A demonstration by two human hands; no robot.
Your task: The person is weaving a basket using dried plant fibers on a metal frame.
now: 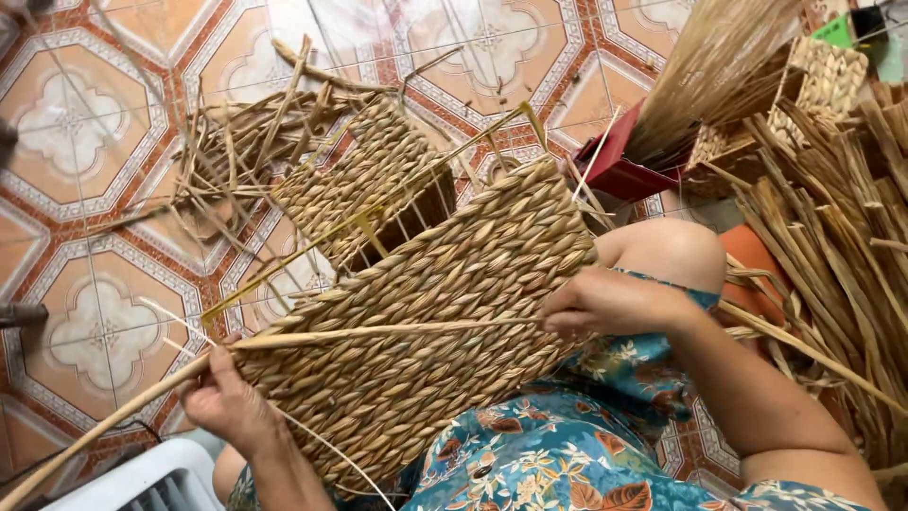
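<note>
I am mid-weave on the woven basket [416, 312] in my lap, my left hand [227, 402] clamped on a long straw strand [378, 333] and my right hand [605, 303] seemingly pinching its far end, which needs tucking under.

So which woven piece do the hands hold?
The big basket on the lap, gripped by left hand and right hand; the small woven piece lies untouched, top right.

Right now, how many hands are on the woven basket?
2. The left hand grips the lower left edge of the woven basket; the right hand presses its right edge. No other hands show.
</note>
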